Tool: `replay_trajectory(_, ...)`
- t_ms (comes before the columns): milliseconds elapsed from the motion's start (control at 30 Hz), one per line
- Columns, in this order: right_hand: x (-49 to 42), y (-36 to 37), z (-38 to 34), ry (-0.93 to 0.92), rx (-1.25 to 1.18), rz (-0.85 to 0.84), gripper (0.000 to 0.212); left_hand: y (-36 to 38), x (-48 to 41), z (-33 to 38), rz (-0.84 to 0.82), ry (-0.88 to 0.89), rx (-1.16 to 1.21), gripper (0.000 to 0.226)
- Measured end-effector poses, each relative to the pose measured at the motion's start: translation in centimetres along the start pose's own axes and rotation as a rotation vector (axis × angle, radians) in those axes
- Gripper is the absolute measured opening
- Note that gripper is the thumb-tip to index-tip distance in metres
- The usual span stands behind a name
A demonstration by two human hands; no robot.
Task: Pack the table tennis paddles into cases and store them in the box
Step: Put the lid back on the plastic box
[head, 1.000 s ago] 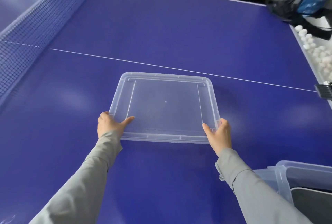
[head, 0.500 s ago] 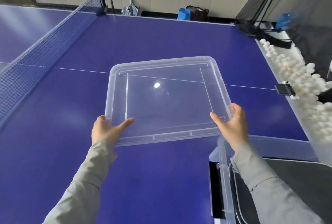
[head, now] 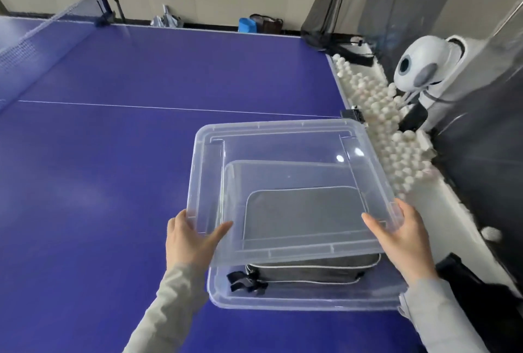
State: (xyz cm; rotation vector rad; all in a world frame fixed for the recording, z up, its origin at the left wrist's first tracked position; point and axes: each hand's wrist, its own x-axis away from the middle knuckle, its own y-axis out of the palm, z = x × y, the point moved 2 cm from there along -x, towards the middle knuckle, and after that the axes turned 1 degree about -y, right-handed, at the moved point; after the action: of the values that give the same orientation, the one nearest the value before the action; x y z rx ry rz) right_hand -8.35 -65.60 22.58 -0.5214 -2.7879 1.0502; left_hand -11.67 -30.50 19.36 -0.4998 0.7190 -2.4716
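From your head camera, much of the box [head: 305, 300] is covered. The clear lid [head: 283, 149] hangs over it, so only the box's near rim and near left corner show plainly. Its far walls read as faint lines through the plastic, and its right end runs under your right sleeve. Your fingers are mostly hidden beneath the lid, and both forearms are cut off by the bottom edge of the view. The inside of the grey case [head: 305, 270] cannot be seen.

Your left hand [head: 189, 242] grasps the lid's near left corner, with the thumb laid on top and the fingers under it. Your right hand [head: 402, 242] grasps the near right corner the same way, its fingertips curled over the side edge. The lid is tilted and sits off to the far left of the box rather than square on it.

The box is clear plastic with rounded corners. It stands on the blue table [head: 113, 183], near you and close to the table's right edge. The case lies flat inside it, dark grey with a pale line of trim and a black tab at its left end. White balls [head: 376, 115] lie heaped in a trough just beyond the table's right edge.
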Motion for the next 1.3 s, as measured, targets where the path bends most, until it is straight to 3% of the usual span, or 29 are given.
replay_trajectory(100,2.3,-1.7,2.3,0.020,0.001,-0.002,0.074,1.2,2.5,-0.6,-0.024,-0.010,0.002,0.078)
replay_trajectory(300,5.3,-2.5,4.6,0.036,0.068,0.009,0.072,1.9,4.6,-2.0,-0.055,0.007,-0.047,0.052)
replay_trajectory(633,5.6,-2.9,7.2,0.093,0.051,-0.025,0.074,3.2,6.1,-2.1,-0.073,-0.028,-0.061,0.052)
replay_trajectory(833,5.9,-2.4,7.9,0.150,0.043,-0.050,0.077,3.3,6.1,-2.2,-0.077,-0.068,-0.102,0.077)
replay_trajectory(967,5.5,-2.6,7.7,0.161,0.086,-0.096,0.077,3.3,6.2,-2.1,-0.080,-0.071,-0.103,0.074)
replay_trajectory(1100,4.4,-3.2,7.8,0.175,0.125,-0.152,0.081,2.8,4.9,-2.3,-0.080,-0.105,-0.122,0.102)
replay_trajectory(1300,-0.5,-2.5,6.8,0.291,0.068,-0.202,0.094,2.8,0.0,-2.1,-0.220,-0.294,-0.050,0.117)
